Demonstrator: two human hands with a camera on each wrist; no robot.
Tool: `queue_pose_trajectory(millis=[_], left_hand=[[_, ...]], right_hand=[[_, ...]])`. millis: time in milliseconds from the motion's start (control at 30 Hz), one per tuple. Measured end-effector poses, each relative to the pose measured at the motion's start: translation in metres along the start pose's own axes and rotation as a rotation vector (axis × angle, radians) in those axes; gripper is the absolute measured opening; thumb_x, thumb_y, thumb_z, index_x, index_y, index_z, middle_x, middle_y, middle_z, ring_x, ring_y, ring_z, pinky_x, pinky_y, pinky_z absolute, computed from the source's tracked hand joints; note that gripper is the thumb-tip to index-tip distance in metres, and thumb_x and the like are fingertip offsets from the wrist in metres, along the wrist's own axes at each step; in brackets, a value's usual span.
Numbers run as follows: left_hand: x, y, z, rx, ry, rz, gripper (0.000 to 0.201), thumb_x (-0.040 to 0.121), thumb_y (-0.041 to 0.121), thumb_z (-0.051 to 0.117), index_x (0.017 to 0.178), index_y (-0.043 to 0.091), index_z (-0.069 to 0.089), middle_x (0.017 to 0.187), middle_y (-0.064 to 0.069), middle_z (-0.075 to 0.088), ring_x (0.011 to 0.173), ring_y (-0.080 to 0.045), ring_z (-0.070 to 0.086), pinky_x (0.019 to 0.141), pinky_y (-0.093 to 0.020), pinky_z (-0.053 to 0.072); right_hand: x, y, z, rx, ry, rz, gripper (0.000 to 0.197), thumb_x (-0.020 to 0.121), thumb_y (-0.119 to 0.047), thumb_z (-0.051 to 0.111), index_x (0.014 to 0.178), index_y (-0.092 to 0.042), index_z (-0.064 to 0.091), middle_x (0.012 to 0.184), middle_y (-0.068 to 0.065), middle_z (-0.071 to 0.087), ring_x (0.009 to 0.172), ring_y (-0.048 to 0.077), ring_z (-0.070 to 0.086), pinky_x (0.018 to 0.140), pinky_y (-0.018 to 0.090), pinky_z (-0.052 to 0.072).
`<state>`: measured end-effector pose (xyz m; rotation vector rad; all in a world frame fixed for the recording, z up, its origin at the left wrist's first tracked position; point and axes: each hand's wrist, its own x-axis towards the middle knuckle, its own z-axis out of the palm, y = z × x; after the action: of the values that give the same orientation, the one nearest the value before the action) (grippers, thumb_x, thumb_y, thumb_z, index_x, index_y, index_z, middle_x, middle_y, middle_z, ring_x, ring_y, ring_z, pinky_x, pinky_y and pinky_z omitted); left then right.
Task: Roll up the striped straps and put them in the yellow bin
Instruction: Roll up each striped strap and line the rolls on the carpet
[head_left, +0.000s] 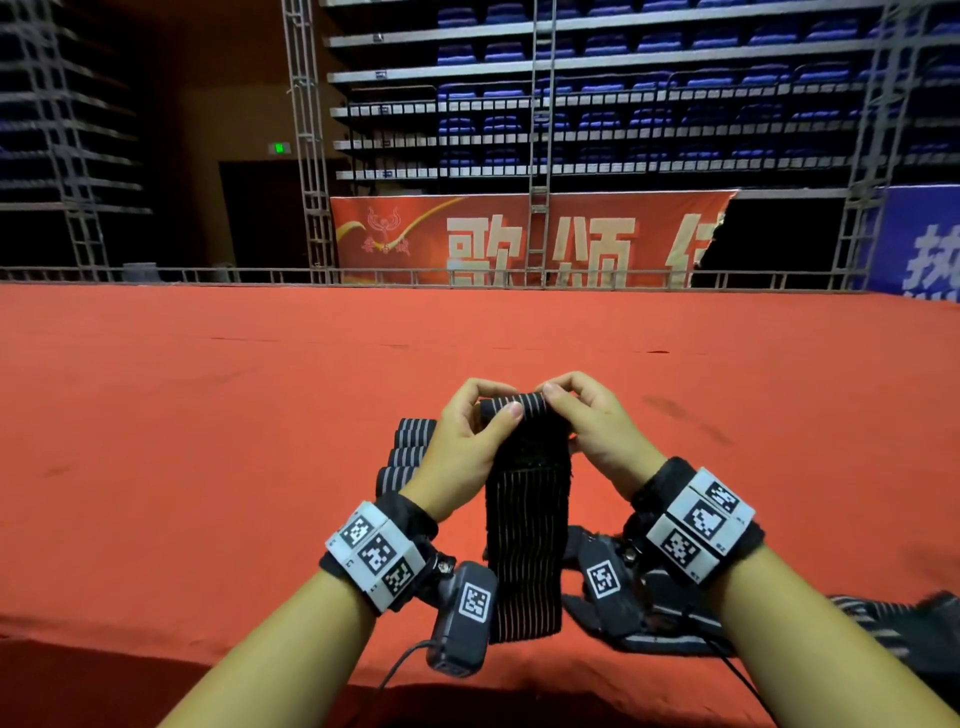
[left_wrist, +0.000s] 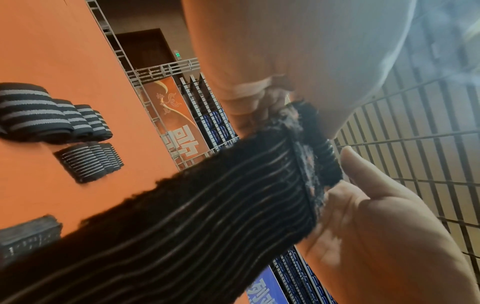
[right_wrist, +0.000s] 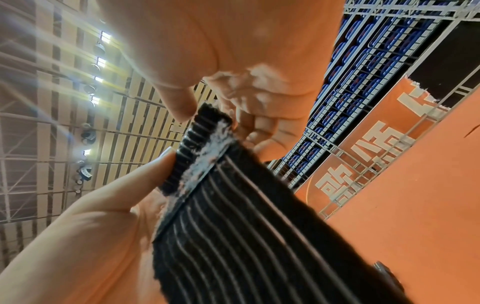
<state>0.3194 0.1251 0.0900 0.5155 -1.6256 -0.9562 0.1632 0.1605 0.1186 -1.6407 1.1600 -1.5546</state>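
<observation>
A black strap with thin pale stripes hangs in the air above the red table, its top end folded into a small roll. My left hand pinches the roll's left end and my right hand pinches its right end. The left wrist view shows the strap stretched toward the fuzzy rolled end between the thumbs. The same strap fills the right wrist view. Several rolled striped straps lie in a row on the table left of my left hand. No yellow bin is in view.
The red cloth table stretches far ahead to a metal rail. More loose striped straps lie at the near right edge. In the left wrist view two rows of rolled straps rest on the cloth.
</observation>
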Motion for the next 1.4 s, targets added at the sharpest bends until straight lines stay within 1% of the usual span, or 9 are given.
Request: queue_pose_trajectory(millis=[233, 433, 600, 800, 967, 1067, 1233, 1300, 1400], left_hand=[[0.006, -0.004, 0.000, -0.033, -0.007, -0.044, 0.013, 0.095, 0.021, 0.063, 0.106, 0.015, 0.059, 0.088, -0.001, 0.066, 0.080, -0.016, 0.064, 0.060, -0.026, 0.050], [0.014, -0.003, -0.002, -0.013, -0.016, 0.049, 0.023, 0.086, 0.021, 0.066, 0.107, 0.016, 0.058, 0.096, -0.017, 0.065, 0.087, -0.018, 0.063, 0.075, -0.036, 0.056], [0.016, 0.000, -0.002, -0.043, 0.027, -0.009, 0.020, 0.092, 0.026, 0.063, 0.108, 0.015, 0.060, 0.089, -0.006, 0.067, 0.080, -0.020, 0.062, 0.075, -0.047, 0.051], [0.023, 0.011, -0.006, 0.046, 0.000, 0.108, 0.014, 0.092, 0.017, 0.060, 0.106, 0.016, 0.057, 0.092, -0.010, 0.067, 0.083, -0.017, 0.065, 0.075, -0.040, 0.056], [0.029, 0.023, -0.007, 0.068, -0.048, 0.068, 0.008, 0.097, 0.017, 0.058, 0.105, 0.016, 0.057, 0.088, -0.005, 0.066, 0.080, -0.013, 0.064, 0.071, -0.030, 0.055], [0.030, 0.030, -0.009, 0.049, -0.078, 0.064, 0.005, 0.097, 0.020, 0.055, 0.101, 0.017, 0.056, 0.085, -0.004, 0.064, 0.077, -0.014, 0.062, 0.068, -0.029, 0.052], [0.029, 0.035, -0.003, 0.108, -0.075, 0.103, 0.010, 0.103, 0.013, 0.045, 0.111, 0.013, 0.051, 0.098, 0.000, 0.059, 0.087, -0.004, 0.057, 0.079, -0.021, 0.049], [0.028, 0.034, 0.000, 0.102, -0.054, 0.072, 0.015, 0.105, 0.015, 0.039, 0.117, 0.011, 0.048, 0.103, 0.000, 0.056, 0.089, -0.002, 0.055, 0.080, -0.020, 0.048], [0.026, 0.034, 0.001, 0.068, -0.020, 0.036, 0.021, 0.106, 0.017, 0.037, 0.123, 0.008, 0.045, 0.108, -0.002, 0.056, 0.093, -0.004, 0.056, 0.083, -0.020, 0.049]], right_hand=[[0.003, 0.010, -0.002, 0.070, 0.047, -0.085, 0.008, 0.095, -0.003, 0.055, 0.097, -0.010, 0.057, 0.087, 0.009, 0.061, 0.076, 0.012, 0.057, 0.064, 0.022, 0.048], [0.006, 0.012, -0.006, 0.071, 0.003, -0.091, 0.005, 0.095, 0.001, 0.053, 0.098, -0.002, 0.054, 0.079, 0.004, 0.058, 0.059, -0.001, 0.056, 0.050, 0.014, 0.043], [0.006, 0.009, -0.004, 0.052, 0.026, -0.190, 0.010, 0.085, -0.010, 0.059, 0.095, -0.012, 0.055, 0.085, 0.005, 0.059, 0.076, 0.008, 0.056, 0.068, 0.019, 0.048], [0.006, -0.002, 0.002, 0.018, 0.008, -0.103, 0.010, 0.101, -0.014, 0.046, 0.096, -0.008, 0.053, 0.070, 0.000, 0.052, 0.050, 0.003, 0.049, 0.043, 0.020, 0.039], [0.011, -0.009, -0.004, 0.041, 0.008, -0.216, 0.004, 0.091, -0.014, 0.054, 0.094, -0.013, 0.055, 0.084, 0.006, 0.058, 0.075, 0.011, 0.056, 0.066, 0.023, 0.050], [0.010, -0.017, -0.001, 0.065, 0.009, -0.188, 0.003, 0.097, -0.009, 0.052, 0.098, -0.007, 0.053, 0.080, 0.003, 0.056, 0.067, 0.005, 0.055, 0.057, 0.019, 0.046], [0.012, -0.031, 0.009, 0.105, -0.014, 0.020, 0.030, 0.104, -0.038, 0.031, 0.109, -0.011, 0.042, 0.082, 0.001, 0.046, 0.063, 0.009, 0.045, 0.048, 0.021, 0.037], [0.013, -0.033, 0.015, 0.091, -0.001, -0.014, 0.024, 0.104, -0.035, 0.034, 0.106, -0.012, 0.042, 0.086, -0.002, 0.048, 0.069, 0.005, 0.048, 0.056, 0.015, 0.043], [0.016, -0.033, 0.018, 0.010, -0.007, -0.065, 0.012, 0.103, -0.027, 0.040, 0.097, -0.017, 0.042, 0.093, 0.000, 0.050, 0.083, 0.008, 0.050, 0.075, 0.025, 0.045]])
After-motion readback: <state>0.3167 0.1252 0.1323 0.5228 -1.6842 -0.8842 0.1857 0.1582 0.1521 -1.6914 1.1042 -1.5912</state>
